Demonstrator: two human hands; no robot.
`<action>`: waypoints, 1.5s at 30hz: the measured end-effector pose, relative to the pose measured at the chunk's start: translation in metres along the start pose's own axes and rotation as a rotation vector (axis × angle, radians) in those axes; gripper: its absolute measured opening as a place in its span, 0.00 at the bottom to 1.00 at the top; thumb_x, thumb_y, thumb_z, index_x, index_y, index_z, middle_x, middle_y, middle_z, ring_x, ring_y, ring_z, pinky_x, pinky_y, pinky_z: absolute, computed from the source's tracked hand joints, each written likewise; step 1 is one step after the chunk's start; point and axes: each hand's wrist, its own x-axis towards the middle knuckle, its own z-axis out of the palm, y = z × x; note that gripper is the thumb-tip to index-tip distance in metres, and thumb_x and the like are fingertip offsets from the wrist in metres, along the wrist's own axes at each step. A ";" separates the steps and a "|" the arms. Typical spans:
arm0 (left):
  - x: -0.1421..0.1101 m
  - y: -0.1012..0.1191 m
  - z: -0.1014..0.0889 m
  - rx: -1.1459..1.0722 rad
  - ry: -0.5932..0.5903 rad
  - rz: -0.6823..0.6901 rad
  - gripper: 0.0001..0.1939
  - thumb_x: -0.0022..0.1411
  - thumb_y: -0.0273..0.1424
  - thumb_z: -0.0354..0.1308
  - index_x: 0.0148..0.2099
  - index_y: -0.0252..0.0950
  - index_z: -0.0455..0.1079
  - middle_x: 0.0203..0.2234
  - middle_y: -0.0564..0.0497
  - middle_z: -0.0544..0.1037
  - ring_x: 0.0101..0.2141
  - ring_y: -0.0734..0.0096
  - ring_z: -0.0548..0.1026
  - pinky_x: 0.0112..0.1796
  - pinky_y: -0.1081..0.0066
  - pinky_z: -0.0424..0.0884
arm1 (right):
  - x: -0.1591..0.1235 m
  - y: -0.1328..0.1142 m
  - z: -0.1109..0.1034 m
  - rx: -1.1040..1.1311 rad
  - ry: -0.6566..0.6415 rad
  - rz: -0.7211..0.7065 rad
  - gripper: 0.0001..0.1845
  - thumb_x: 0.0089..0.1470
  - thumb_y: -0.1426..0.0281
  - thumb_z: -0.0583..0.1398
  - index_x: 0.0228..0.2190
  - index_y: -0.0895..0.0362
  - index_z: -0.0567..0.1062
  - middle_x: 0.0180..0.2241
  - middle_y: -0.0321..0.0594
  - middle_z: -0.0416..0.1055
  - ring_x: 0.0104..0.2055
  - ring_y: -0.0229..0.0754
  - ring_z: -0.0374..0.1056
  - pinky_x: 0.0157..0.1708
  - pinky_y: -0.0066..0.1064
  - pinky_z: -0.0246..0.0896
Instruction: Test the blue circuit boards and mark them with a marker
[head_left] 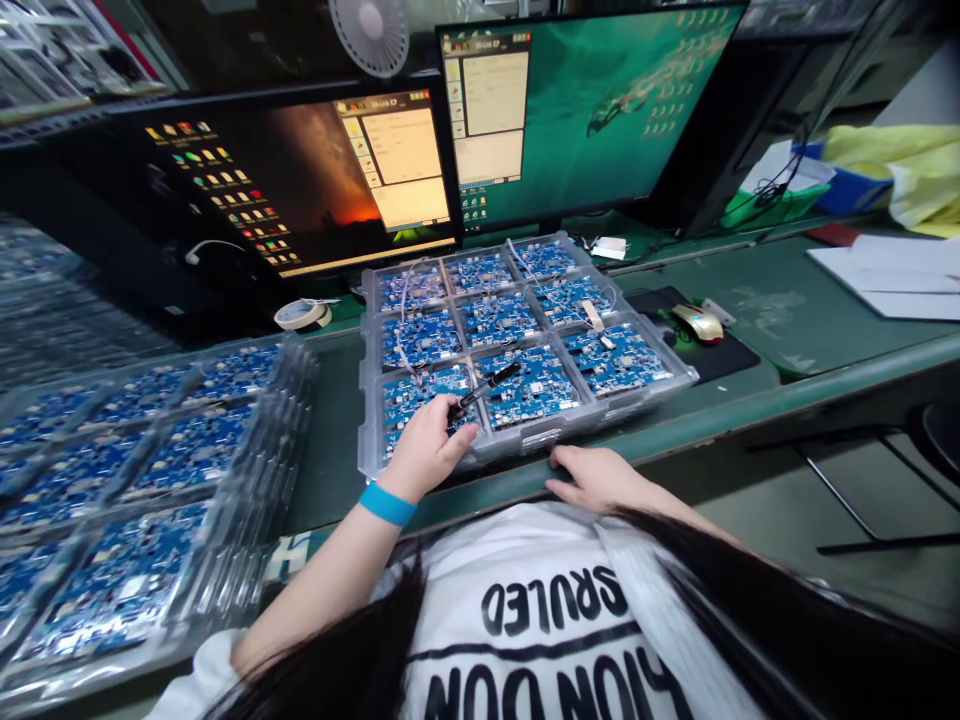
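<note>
Green counter [330, 430] runs beneath everything, with two monitors standing at its back. Closed around a black pen-like tool [491, 380], the left grip [424, 445] hovers over the near side of a clear tray [369, 350]; the tool's far end lies above the near middle compartment, though whether it touches the board beneath is hard to tell. A slip there could, I judge, scratch or knock the small parts on the blue circuit boards [532, 390]. The right grip [596, 478] rests at the counter's front edge, its fingers loosely bent; whether it holds anything cannot be told. If that wrist or forearm pushed against the tray, the boards might jolt. Farther in, a white cable [405, 325] trails across the boards; snagged by a hand, it might drag one askew. Left of the tray, stacked trays [281, 430] stand near the left forearm, and a careless elbow could shift them.
</note>
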 end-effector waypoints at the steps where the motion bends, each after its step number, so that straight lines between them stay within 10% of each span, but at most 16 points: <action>1: 0.000 0.000 0.000 -0.003 0.004 0.000 0.22 0.57 0.45 0.39 0.42 0.32 0.60 0.35 0.43 0.69 0.37 0.59 0.67 0.37 0.62 0.63 | 0.000 -0.001 0.000 0.001 0.013 -0.020 0.16 0.49 0.59 0.51 0.35 0.56 0.67 0.35 0.40 0.69 0.34 0.42 0.66 0.31 0.27 0.55; 8: -0.001 0.000 -0.001 -0.031 0.011 0.001 0.23 0.57 0.46 0.39 0.42 0.32 0.60 0.35 0.42 0.69 0.36 0.59 0.68 0.36 0.62 0.63 | -0.003 -0.001 0.005 0.031 0.118 -0.060 0.13 0.49 0.62 0.50 0.35 0.56 0.67 0.47 0.40 0.62 0.39 0.40 0.65 0.35 0.26 0.56; 36: -0.006 -0.003 -0.003 -0.043 0.003 -0.009 0.20 0.58 0.44 0.40 0.42 0.33 0.59 0.37 0.43 0.69 0.39 0.58 0.67 0.39 0.62 0.62 | -0.007 -0.006 0.004 0.153 0.498 -0.206 0.09 0.49 0.69 0.49 0.31 0.56 0.68 0.45 0.39 0.64 0.40 0.35 0.65 0.37 0.24 0.59; 45: -0.010 -0.001 -0.003 -0.013 0.015 -0.009 0.19 0.59 0.43 0.41 0.42 0.33 0.59 0.37 0.43 0.69 0.39 0.59 0.67 0.39 0.63 0.61 | -0.011 -0.018 0.002 0.187 0.438 -0.095 0.10 0.50 0.69 0.47 0.31 0.54 0.68 0.49 0.35 0.60 0.45 0.37 0.62 0.41 0.27 0.59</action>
